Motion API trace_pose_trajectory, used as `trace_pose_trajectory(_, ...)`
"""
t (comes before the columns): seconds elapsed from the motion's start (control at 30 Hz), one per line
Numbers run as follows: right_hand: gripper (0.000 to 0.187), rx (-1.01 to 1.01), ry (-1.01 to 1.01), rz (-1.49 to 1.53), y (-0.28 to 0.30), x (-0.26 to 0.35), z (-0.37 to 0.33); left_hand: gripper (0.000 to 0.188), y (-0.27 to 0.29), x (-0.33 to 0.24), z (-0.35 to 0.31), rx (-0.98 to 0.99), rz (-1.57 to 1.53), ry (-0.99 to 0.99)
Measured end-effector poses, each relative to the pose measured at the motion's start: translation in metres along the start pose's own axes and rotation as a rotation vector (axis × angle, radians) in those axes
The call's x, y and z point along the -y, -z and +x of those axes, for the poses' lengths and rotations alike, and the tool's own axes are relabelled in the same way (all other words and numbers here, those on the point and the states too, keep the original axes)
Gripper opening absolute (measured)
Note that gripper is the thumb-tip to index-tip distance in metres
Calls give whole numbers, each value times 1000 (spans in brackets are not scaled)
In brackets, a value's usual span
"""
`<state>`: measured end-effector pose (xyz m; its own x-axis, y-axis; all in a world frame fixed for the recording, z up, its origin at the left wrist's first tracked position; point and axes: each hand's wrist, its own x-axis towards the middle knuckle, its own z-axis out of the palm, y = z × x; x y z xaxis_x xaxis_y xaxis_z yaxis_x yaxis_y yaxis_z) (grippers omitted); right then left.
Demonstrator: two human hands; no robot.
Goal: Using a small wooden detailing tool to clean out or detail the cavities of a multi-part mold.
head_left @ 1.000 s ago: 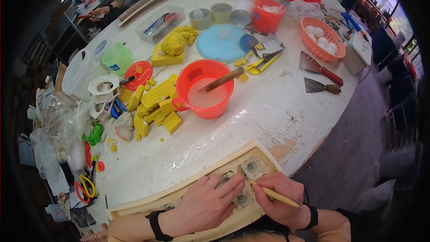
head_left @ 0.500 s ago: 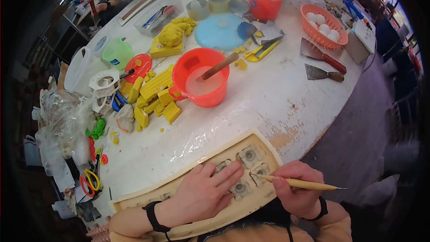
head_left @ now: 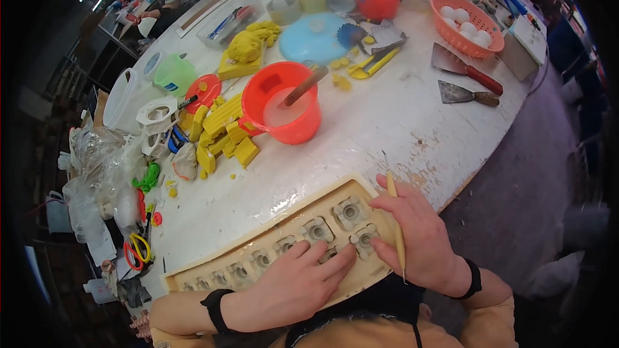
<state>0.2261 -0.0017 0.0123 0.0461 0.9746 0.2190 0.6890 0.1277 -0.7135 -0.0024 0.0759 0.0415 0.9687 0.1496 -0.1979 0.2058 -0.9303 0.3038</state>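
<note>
A long cream tray-like mould [head_left: 322, 203] lies along the table's near edge. Set in it are rows of grey squarish pieces [head_left: 350, 212] with round hollows at their centres. My left hand [head_left: 290, 287] rests palm down on the mould, fingers stretched out, covering some pieces. At the mould's right end, my right hand [head_left: 429, 241] holds a slim wooden-handled modelling tool [head_left: 397, 225] with thin metal tips, turned nearly upright across the fingers. The thumb and fingertips of that hand are close around the rightmost pieces; exact contact is hard to make out.
Beyond the mould stands a red bucket [head_left: 287, 130] of cloudy liquid with a stick in it. Yellow clay blocks [head_left: 222, 116] lie left of it. Two scrapers [head_left: 471, 94] and a pink basket [head_left: 445, 33] of white balls sit at right; scissors [head_left: 137, 251] lie far left.
My right hand has tipped the tool from roughly level to nearly upright, off the piece, and spread its fingers toward the mould. My left hand stays on it. The view has shifted slightly.
</note>
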Motion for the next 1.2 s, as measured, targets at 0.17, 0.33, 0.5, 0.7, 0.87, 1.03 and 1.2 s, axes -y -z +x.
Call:
trace_pose_trajectory(0.17, 57, 120, -48, 47, -14, -7, 6, 53, -7, -4, 2, -27, 36, 17)
trace_pose_trajectory(0.33, 54, 259, -51, 98, -9, -15, 16, 50, -12, -6, 9, -82, 60, 67)
trace_pose_trajectory(0.5, 51, 243, -16, 132, -8, -25, 13, 44, -16, 1, 13, -131, -44, 16)
trace_pose_trajectory(0.7, 53, 267, -42, 157, -5, -28, 12, 35, -25, 7, 13, -191, -60, -27)
trace_pose_trajectory(0.87, 55, 265, -62, 191, -6, -37, 11, 31, -22, 9, 15, -171, -57, -60)
trace_pose_trajectory(1.03, 54, 214, -8, 185, -8, -44, 8, 29, -21, 6, 15, -145, -55, -36)
trace_pose_trajectory(1.2, 53, 218, -17, 176, -8, -42, 9, 36, -28, -3, 19, -201, 26, 60)
